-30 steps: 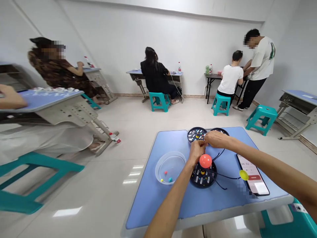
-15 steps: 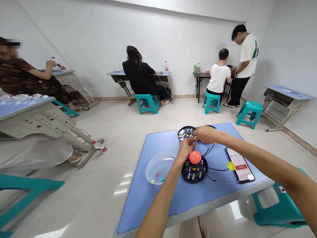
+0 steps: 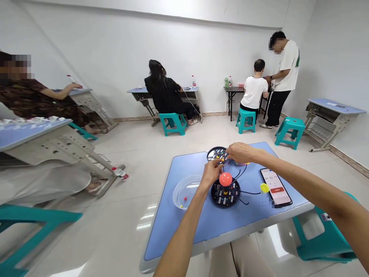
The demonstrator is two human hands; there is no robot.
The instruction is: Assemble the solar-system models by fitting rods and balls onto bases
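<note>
Over our blue desk (image 3: 184, 238), our left hand (image 3: 210, 173) and right hand (image 3: 240, 152) curl at the edge of a round black disc (image 3: 216, 154); we cannot tell what they pinch; a red ball (image 3: 225, 179) tops a nearer disc (image 3: 225, 197).

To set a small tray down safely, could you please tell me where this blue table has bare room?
Bare blue tabletop lies between the left forearm, the round black board and the phone, and below the clear plastic dish. The far middle is crowded: left hand, right hand, a second black disc, wires.
</note>
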